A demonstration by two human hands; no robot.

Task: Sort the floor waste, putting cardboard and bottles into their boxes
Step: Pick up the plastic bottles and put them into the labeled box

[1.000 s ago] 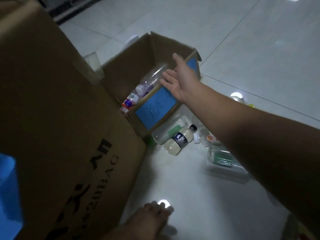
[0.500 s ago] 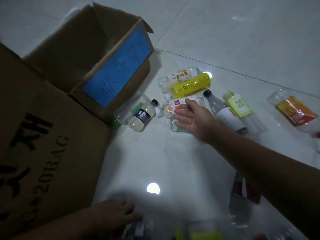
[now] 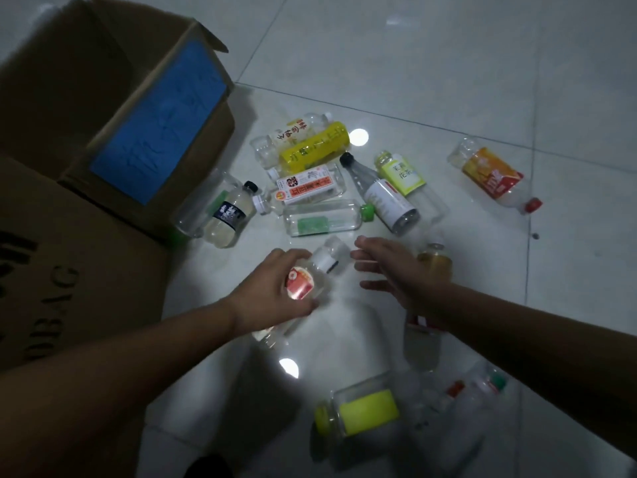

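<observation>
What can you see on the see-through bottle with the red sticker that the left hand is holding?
The clear plastic bottle with a round red-and-white sticker is see-through and a bit blurred. A white band wraps it near the far end. It is slanted, with one end pointing away from the person and the other poking out under the wrist. The left hand curls round its middle. The right hand, fingers spread, is close to its far end. I cannot tell if they touch.

Bottles point(image 3: 312, 220) right of box point(image 3: 144, 108), on floor point(image 3: 448, 63)
</observation>
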